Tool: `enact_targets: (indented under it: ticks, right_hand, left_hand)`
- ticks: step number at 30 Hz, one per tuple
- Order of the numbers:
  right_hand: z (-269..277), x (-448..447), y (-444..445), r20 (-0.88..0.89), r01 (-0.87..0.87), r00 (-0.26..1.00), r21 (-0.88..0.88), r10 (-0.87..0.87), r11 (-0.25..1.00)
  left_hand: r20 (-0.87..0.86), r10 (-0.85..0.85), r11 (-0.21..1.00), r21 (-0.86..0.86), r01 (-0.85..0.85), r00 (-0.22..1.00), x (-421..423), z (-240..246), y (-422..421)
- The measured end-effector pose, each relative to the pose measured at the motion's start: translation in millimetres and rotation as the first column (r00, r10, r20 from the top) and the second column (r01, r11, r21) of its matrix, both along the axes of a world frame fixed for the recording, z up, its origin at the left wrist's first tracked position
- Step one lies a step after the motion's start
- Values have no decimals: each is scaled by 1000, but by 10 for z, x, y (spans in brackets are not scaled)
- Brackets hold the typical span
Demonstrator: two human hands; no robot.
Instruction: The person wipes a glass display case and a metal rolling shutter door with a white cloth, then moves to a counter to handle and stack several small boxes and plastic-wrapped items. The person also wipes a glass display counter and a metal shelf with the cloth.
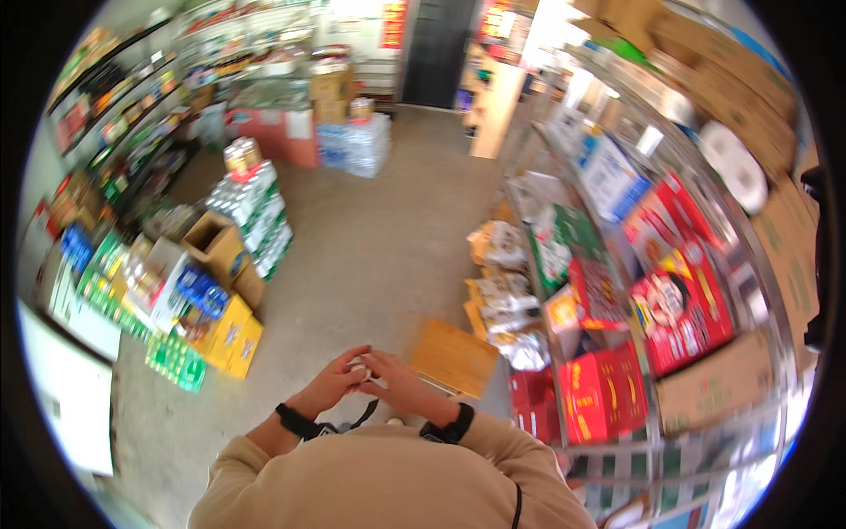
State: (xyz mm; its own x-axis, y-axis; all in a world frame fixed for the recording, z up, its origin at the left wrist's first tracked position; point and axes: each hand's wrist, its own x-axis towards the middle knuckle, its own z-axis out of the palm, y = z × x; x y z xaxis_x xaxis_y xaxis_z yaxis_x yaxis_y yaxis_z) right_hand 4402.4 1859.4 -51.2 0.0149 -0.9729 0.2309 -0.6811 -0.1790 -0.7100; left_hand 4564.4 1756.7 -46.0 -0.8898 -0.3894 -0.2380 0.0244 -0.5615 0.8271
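Observation:
My left hand and my right hand meet in front of my body, low in the middle of the view. Their fingertips touch or nearly touch around a small whitish object, too blurred to name. Which hand holds it I cannot tell. Black bands sit on both wrists, and a dark strap hangs between the forearms. Just right of my right hand stands a small table or stool with a wooden top.
Metal shelving with red gift boxes runs along the right. Stacked drink packs, a yellow carton and an open cardboard box stand at left. Concrete floor lies between, towards a dark door and a glass counter.

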Motion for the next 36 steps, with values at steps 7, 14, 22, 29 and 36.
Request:
enact_targets:
  ticks: [7, 14, 22, 29, 36]
  right_hand:
    - [-243, -637, -1110, -64, -106, 991, 155, 117, 982]
    - [-334, -1184, -2915, 55, 15, 998, 276, -31, 961]
    - [-286, -1547, -4391, 64, 138, 981, 417, -181, 898]
    - [-458, -2447, -5218, 97, 311, 921, 402, -378, 861]
    - [-318, -3574, -6713, 67, 294, 941, 325, -332, 899]
  left_hand:
    - [113, 303, 943, 110, -315, 946, 373, -84, -1258]
    - [74, 394, 918, -71, -389, 916, 426, -138, -3063]
    - [133, 521, 853, -62, -518, 843, 165, 76, -4897]
    - [138, 595, 803, -62, -592, 792, -620, -147, -6133]
    - [147, 605, 795, -66, -603, 782, -1547, -30, -7373]
